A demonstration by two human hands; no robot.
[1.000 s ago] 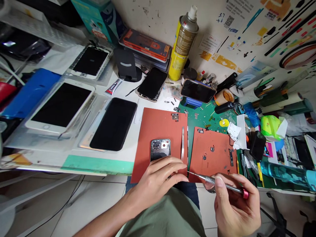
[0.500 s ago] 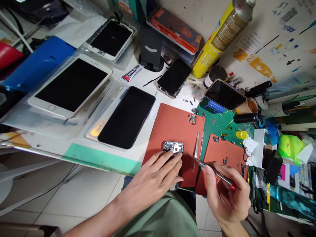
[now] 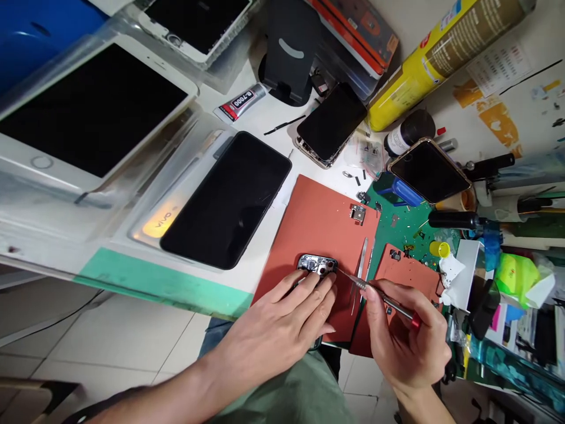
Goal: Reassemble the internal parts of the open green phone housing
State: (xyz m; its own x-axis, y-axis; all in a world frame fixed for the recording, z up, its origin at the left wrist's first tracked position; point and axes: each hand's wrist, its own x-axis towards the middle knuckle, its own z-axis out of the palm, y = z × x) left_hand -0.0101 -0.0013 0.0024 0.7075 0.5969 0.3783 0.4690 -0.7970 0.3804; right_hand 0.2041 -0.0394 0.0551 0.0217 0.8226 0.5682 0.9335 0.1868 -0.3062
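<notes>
An opened phone (image 3: 318, 262) with its inner metal parts and camera openings showing lies on a red-brown mat (image 3: 320, 203). My left hand (image 3: 293, 315) is laid across it, fingers slightly bent, holding it down and hiding most of it. A slim silver screwdriver (image 3: 392, 305) with a red end is held by my right hand (image 3: 408, 335) between thumb and fingers. Its thin tip points left, at the phone's upper right edge; whether it touches cannot be made out. Metal tweezers (image 3: 362, 259) lie on the mat just beyond the screwdriver tip.
A second red-brown mat (image 3: 412, 268) and a green mat (image 3: 388, 215) carry small parts. Left stand a black-screened phone (image 3: 227, 200) and a white tablet (image 3: 42, 162). A glue tube (image 3: 241, 103), another opened phone (image 3: 331, 126) and a yellow spray can (image 3: 410, 82) stand behind.
The camera view has moved closer and shifted. My right hand has brought the screwdriver tip leftward, up to the phone's edge. My left hand stays over the phone.
</notes>
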